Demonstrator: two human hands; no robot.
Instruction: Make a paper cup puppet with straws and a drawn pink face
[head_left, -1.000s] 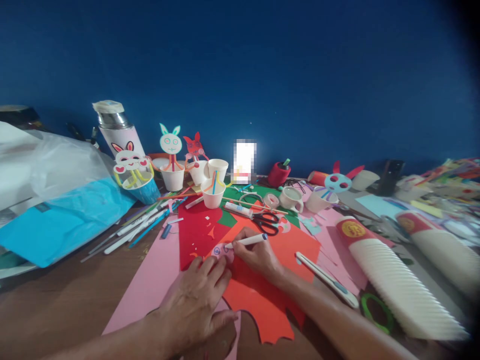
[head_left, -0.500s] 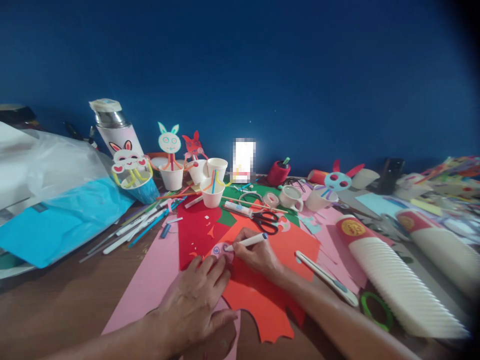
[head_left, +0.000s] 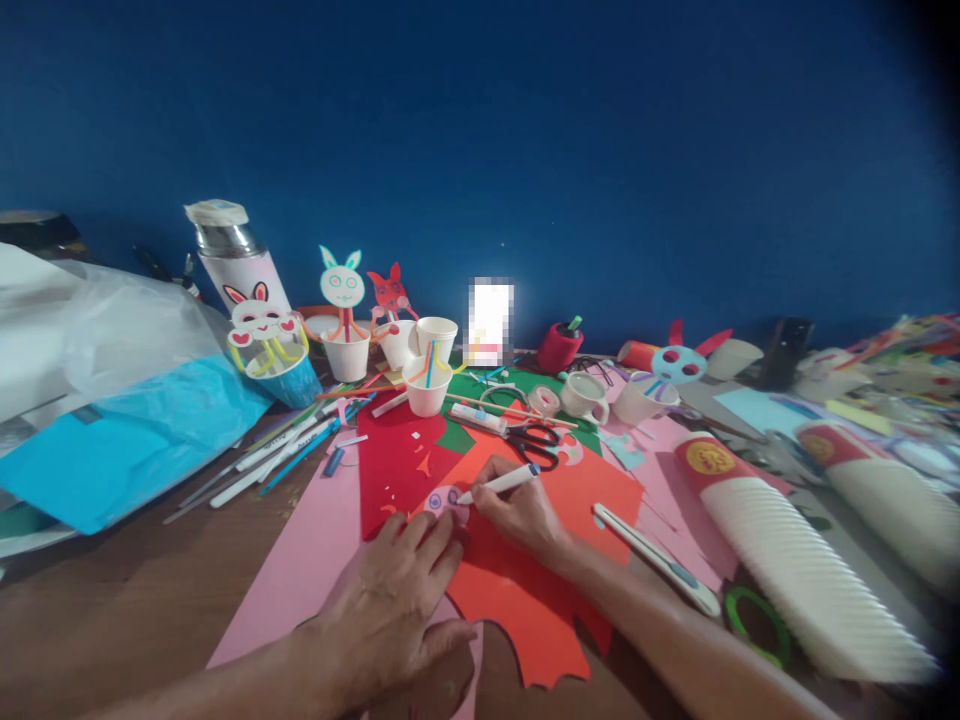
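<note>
My right hand (head_left: pixel 525 515) is closed round a white marker (head_left: pixel 501 483) with a dark blue end. The marker's tip touches a small pale pink paper cutout (head_left: pixel 435 497), where two round blue eyes are drawn. Spread out flat, my left hand (head_left: pixel 409 575) presses on the near edge of that cutout; its fingers hide part of the paper. Beneath both hands lie an orange sheet (head_left: pixel 540 620) with a jagged cut edge, a red sheet (head_left: pixel 390 465) and a pink sheet (head_left: pixel 300 580).
Black-handled scissors (head_left: pixel 536 445), a glue stick (head_left: pixel 478 418) and a white cutter (head_left: pixel 656 560) lie around the sheets. Paper cups with animal faces (head_left: pixel 343 287) stand behind. A stack of cups (head_left: pixel 795 560) and green tape (head_left: pixel 756 625) are at right, loose markers (head_left: pixel 262 460) at left.
The marker's tip has shifted slightly on the second eye, whose outline looks darker. My left hand stays in place; the whole view has drifted slightly.
</note>
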